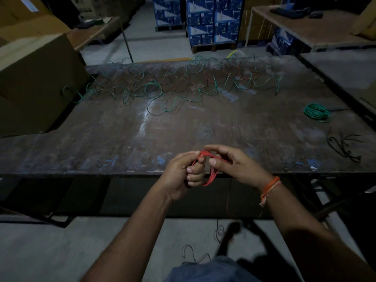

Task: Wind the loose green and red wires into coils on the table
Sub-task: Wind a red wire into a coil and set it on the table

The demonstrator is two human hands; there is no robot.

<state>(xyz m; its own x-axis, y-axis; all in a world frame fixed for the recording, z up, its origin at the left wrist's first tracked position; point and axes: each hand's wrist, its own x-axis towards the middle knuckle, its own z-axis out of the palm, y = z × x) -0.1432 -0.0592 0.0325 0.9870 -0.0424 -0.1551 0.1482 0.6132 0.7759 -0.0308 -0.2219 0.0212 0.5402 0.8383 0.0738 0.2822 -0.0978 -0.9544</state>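
A wire coil (209, 169) sits between the left hand (183, 171) and the right hand (236, 163), at the table's (101, 139) near edge. Beyond the hands, loose wires (173, 86) sprawl across the far side. A wound coil (316, 112) lies far right of them; a cardboard box (34, 82) stands far left.
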